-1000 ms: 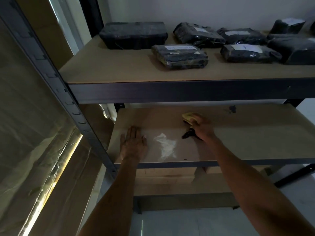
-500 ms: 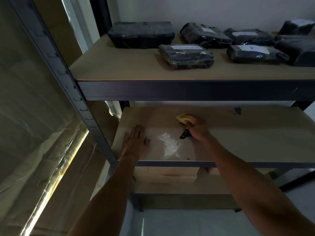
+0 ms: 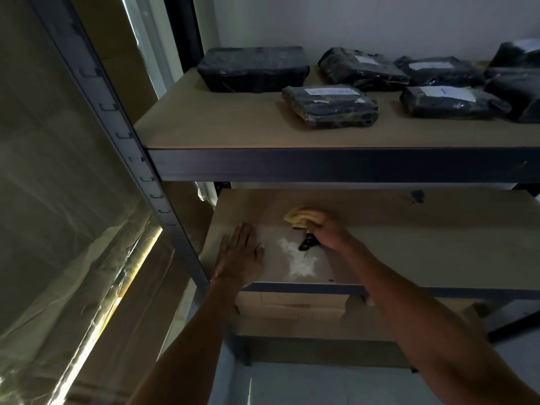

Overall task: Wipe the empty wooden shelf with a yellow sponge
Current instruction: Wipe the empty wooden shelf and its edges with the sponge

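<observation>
yellow sponge point(image 3: 296, 218) sits bunched under my right hand point(image 3: 327, 232), fingers curled over it and pinching it down against the wooden shelf point(image 3: 438, 244), toward the back left part of the board. my left hand point(image 3: 240, 255) lies flat on the same board near its front left corner, fingers spread and holding nothing, just bracing. i judge the wiping itself is the step in hand, and it looks early to midway: a white smear point(image 3: 298, 260) sits on the board between my two hands, just in front of the sponge, and most of the surface to the right shows no sign either way in this dim light. a small black thing point(image 3: 306, 244) pokes out beside my right palm; i cannot tell what it is or whether i hold it. the next move, as i see it, calls for dragging the sponge forward through the white patch with steady downward pressure, then working rightward along the board, where a dark mark point(image 3: 417, 196) shows near the back right. counting: one sponge, two hands, one white smear, one dark mark, and on the upper shelf point(image 3: 219, 124) i count seven black wrapped parcels point(image 3: 330, 106) in view, though the ones at the right edge are cut off and may hide more.
</observation>
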Demonstrator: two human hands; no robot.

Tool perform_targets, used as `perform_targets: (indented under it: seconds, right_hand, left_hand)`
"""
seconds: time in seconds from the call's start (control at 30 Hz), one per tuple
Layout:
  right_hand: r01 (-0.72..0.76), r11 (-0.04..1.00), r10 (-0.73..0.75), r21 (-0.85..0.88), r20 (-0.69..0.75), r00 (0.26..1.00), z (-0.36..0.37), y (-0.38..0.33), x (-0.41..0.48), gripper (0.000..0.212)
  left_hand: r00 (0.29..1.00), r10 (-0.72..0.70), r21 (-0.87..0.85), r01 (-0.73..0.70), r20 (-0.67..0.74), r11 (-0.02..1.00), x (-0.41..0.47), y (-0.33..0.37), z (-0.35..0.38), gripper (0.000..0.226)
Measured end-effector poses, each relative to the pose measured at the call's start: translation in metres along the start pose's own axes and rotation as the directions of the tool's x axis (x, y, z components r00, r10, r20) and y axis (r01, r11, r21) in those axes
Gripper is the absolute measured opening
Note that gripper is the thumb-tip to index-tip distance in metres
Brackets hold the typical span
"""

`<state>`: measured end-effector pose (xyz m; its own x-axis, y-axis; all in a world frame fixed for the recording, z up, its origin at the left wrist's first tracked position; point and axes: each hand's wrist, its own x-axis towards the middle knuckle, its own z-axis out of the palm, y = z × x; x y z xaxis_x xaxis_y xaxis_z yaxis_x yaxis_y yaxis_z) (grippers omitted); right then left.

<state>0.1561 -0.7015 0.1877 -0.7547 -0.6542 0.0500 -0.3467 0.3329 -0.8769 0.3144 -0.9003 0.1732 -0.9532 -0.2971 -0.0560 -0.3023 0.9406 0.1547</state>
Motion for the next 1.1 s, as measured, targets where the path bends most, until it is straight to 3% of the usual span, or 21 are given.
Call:
perform_targets:
  seconds: [0.2,0.3,0.37,0.47,0.77,1.1]
  right_hand:
    - [0.064,0.993,-0.036,-0.099,0.266,0.963,0.025,-0.025,-0.019,0.026]
    - [0.032,0.999,-0.028,-0.027,0.13,0.991,-0.003,-0.025,-0.006,0.028]
    - [0.013,0.996,-0.01,-0.092,0.033,0.999,-0.016,-0.014,0.001,0.03]
    - [-0.021,0.983,0.035,-0.182,0.073,0.997,-0.008,-0.001,-0.004,0.031]
    - [-0.024,0.993,0.041,-0.114,0.146,0.988,0.015,-0.021,-0.034,0.027]
    - [-0.006,0.995,0.019,-0.099,0.133,0.991,0.023,-0.024,-0.043,0.026]
  left_hand:
    - [0.997,-0.014,-0.067,0.009,-0.075,0.998,-0.007,0.001,-0.002,0.056]
    - [0.995,-0.025,-0.065,0.019,-0.096,0.998,-0.011,0.002,-0.003,0.056]
    - [0.995,-0.029,-0.06,0.023,-0.097,0.998,-0.012,0.002,-0.003,0.056]
    - [0.995,-0.033,-0.072,0.027,-0.096,0.997,-0.01,0.002,-0.002,0.056]
    - [0.994,-0.05,-0.089,0.042,-0.097,0.995,-0.008,0.004,-0.003,0.055]
    - [0.993,-0.051,-0.106,0.04,-0.104,0.994,-0.007,0.003,-0.001,0.055]
